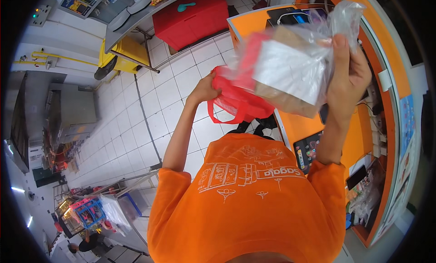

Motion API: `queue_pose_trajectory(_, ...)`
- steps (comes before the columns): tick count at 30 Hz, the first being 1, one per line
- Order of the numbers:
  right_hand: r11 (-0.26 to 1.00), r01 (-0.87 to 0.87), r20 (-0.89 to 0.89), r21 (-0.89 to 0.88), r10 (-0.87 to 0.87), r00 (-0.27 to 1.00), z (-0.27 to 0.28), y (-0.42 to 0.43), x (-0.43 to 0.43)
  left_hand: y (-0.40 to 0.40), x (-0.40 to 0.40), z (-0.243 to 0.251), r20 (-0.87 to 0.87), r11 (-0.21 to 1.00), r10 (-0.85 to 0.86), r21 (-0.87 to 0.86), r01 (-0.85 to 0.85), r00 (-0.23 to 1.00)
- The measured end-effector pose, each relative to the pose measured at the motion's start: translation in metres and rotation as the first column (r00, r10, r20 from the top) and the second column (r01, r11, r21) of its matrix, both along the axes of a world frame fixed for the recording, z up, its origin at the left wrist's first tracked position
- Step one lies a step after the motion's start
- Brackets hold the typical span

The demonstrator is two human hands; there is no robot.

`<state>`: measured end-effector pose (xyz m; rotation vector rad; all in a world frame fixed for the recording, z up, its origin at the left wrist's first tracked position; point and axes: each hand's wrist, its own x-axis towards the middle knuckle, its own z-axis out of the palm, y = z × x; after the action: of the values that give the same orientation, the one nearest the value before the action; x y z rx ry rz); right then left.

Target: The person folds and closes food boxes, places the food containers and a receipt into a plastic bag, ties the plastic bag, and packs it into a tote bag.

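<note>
My left hand [204,88] grips the rim of a red fabric carrier bag [253,104], and one of its loop handles hangs down. The top of a clear plastic bag [346,19], bunched up, is pinched between the thumb and fingers of my right hand [351,73]. Inside the plastic are a brown paper package [282,98] and a white sheet [289,70], blurred. A red patch shows at its left side; I cannot tell whether it lies inside or behind the plastic. The clear bag is raised above the orange counter and partly covers the carrier bag.
On the orange counter [296,126] at right lie a tablet [305,152] and a dark phone [356,177]. A red chest [194,21] with a teal scoop [186,6] stands ahead, near a yellow bin [131,55]. Another person [89,243] is far off at lower left.
</note>
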<state>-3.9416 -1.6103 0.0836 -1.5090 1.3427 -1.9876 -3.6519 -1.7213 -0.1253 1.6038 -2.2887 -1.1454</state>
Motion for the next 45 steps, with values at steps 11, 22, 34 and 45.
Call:
queue_pose_trajectory(11,0.992,-0.127,0.558,0.017,0.096,0.824,-0.07,-0.008,0.002,0.055,0.017,0.095,-0.564,0.957,0.199,0.287,-0.036,0.801)
queue_pose_trajectory(22,0.983,0.176,0.2,0.05,-0.183,0.963,-0.059,0.067,-0.042,0.063,-0.083,0.089,-0.636,0.952,-0.281,-0.093,0.29,0.719)
queue_pose_trajectory(34,0.722,0.69,0.143,0.052,-0.689,0.711,0.091,0.155,-0.081,0.097,-0.206,0.136,-0.857,0.76,-0.458,-0.239,0.604,0.237)
queue_pose_trajectory(45,0.975,0.209,0.32,0.079,-0.224,0.92,-0.007,0.092,-0.094,0.087,-0.167,-0.002,-0.812,0.507,0.284,0.579,0.639,0.51)
